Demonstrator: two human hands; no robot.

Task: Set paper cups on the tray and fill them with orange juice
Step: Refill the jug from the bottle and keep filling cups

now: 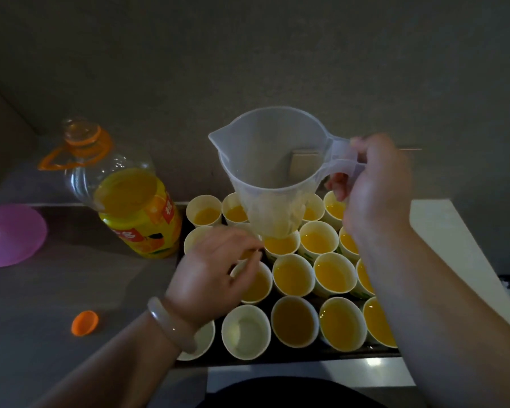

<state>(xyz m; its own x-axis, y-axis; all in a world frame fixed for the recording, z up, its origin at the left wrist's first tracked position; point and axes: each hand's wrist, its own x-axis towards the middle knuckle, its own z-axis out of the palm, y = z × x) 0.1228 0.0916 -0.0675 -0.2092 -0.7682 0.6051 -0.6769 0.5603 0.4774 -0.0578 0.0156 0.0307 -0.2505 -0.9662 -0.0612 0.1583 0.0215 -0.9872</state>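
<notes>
Most of this one looks done, tbh. The white paper cups (293, 278) are set out in rows on the dark tray (277, 359), packed rim to rim, and the bulk of them are filled with orange juice. At least two in the front row are not: the empty front cup (245, 331) shows a bare white bottom, and so does the half-hidden cup (199, 341) tucked under the left wrist. One more at the tray's left edge can't be judged, it's too covered.

The translucent plastic measuring jug (268, 160) is held by its handle in the right hand (377, 187), fingers wrapped around it. It's kept upright above the middle of the tray and looks pretty much drained, so a refill is probably needed before those last cups get done.

The left hand (212, 269) is held low over the left-middle cups, fingers loosely curled. Whether a rim is actually pinched can't be told from here.

Around it: the big clear plastic bottle with the orange handle (130, 201) is stood just beside the tray's left edge, uncapped and roughly half full. Its small orange cap (84, 322) is lying on the grey counter (42, 290), and a purple plastic disc (9, 234) sits further left. The left forearm is stretched right over the empty cups, so it'd have to be moved before pouring.
</notes>
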